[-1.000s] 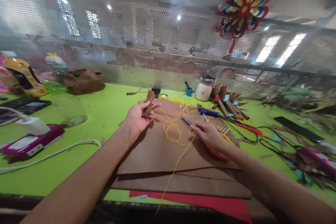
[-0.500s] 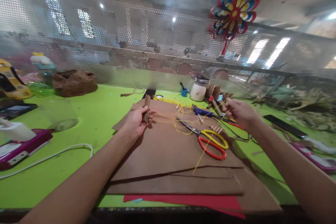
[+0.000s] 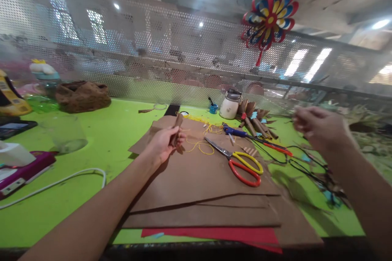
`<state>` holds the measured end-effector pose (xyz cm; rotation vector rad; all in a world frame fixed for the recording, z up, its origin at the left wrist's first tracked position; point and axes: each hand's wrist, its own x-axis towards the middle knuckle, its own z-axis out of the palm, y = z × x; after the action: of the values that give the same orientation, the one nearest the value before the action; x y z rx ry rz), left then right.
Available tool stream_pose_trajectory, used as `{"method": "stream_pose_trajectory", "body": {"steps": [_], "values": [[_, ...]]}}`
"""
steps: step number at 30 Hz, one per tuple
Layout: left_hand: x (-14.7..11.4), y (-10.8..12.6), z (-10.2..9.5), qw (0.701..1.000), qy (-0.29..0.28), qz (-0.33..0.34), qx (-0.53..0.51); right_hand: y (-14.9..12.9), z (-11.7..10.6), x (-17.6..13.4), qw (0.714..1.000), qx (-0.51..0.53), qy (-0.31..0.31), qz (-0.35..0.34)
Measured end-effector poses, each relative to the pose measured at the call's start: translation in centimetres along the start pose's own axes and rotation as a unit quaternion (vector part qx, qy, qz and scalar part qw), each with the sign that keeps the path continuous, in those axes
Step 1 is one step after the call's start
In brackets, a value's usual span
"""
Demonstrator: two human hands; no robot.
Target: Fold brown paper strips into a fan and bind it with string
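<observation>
My left hand (image 3: 170,140) is wrapped round a small brown rolled tube (image 3: 177,130), held upright over the left part of the brown cardboard sheets (image 3: 190,175). Yellow thread (image 3: 200,145) loops loosely over the cardboard beside that hand. On the right, my right hand (image 3: 321,128) is raised above the table with its fingers pinched together; it is slightly blurred, and what lies between the fingertips cannot be made out. Scissors (image 3: 231,155) with one yellow and one red handle lie on the cardboard between the hands. Behind them rests a blue glue gun (image 3: 234,130).
Several brown rolled pieces (image 3: 255,120) lie beside a white jar (image 3: 229,105) and a small blue pot (image 3: 213,108). Black cords (image 3: 306,163) tangle on the right. A clear cup (image 3: 65,134), white cable (image 3: 73,175) and purple power strip (image 3: 30,171) are on the left.
My right hand has moved right, away from the rolled pieces. The yellow thread that lay across the scissors is gone from there. My left hand still holds the tube.
</observation>
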<state>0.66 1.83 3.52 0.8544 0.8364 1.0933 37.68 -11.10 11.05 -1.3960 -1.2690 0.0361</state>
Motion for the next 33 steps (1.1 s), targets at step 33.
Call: {"method": "stream_pose_trajectory", "body": {"steps": [33], "values": [[-2.4, -1.8, 1.8, 0.967, -0.242, -0.069, -0.029, -4.0, 20.1, -8.0, 0.862, 0.343, -0.227, 0.295]]}}
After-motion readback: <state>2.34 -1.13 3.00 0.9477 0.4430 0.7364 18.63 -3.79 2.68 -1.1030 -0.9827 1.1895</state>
